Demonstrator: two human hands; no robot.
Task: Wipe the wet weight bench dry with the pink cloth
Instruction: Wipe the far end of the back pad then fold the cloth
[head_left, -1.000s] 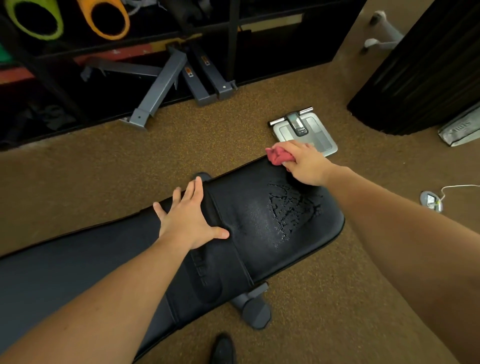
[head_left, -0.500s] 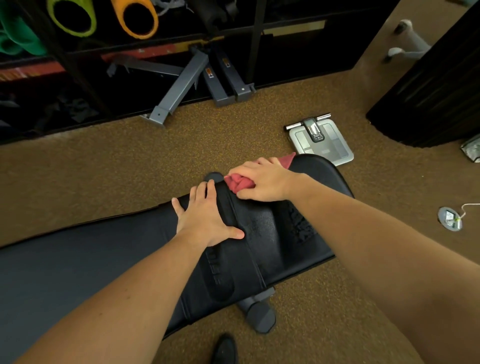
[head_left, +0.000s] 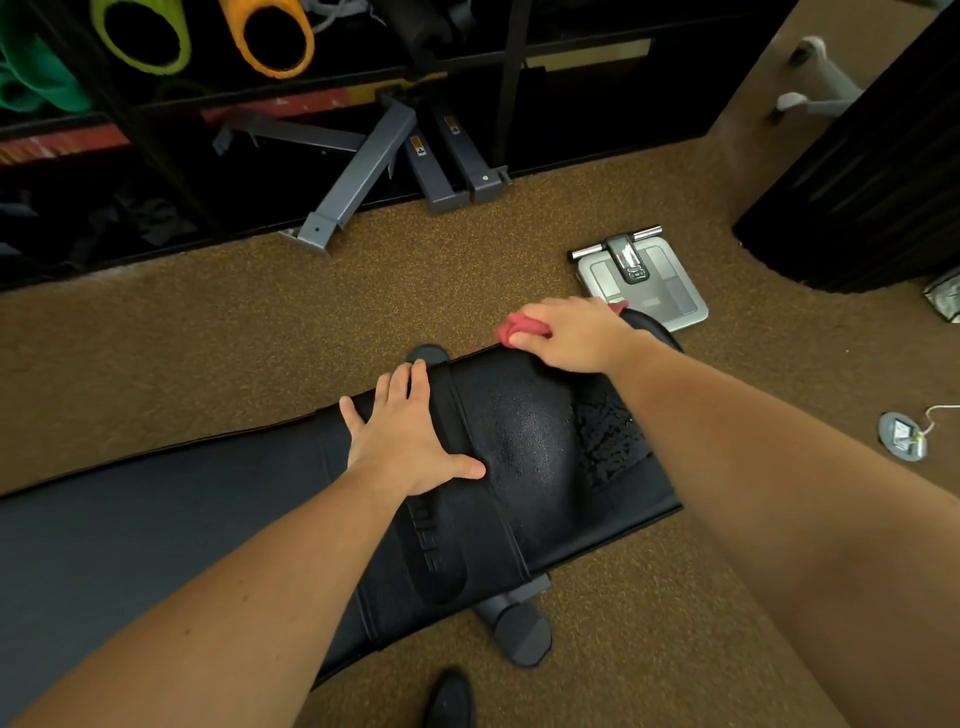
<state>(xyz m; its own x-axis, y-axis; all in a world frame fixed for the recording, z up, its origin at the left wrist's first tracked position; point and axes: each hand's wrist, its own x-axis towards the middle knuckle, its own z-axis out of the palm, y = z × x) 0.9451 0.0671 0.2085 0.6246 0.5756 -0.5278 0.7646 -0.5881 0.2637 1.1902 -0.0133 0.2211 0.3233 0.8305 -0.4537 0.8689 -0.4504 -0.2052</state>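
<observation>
The weight bench (head_left: 524, 467) is lying across the brown carpet (head_left: 260, 322), its black padded seat end pointing toward the bathroom scale (head_left: 649, 280). The person's left hand (head_left: 410, 436) is resting flat on the bench pad, fingers straight and slightly spread, thumb stretched out to the side. The right hand (head_left: 566, 332) is sitting at the far edge of the bench, its fingers curled over the bunched pink cloth (head_left: 519, 330); the cloth is poking out past the fingertips on the side nearer the left hand, right on the bench's rim. Between the two hands the pad is showing a dull sheen, and a patch of water droplets (head_left: 605, 441) is sitting on the bench beside the right forearm. Beyond the bench, grey metal bars (head_left: 358, 176) are leaning out from the dark rack (head_left: 156, 156), which is also holding an orange foam roller (head_left: 270, 36).
</observation>
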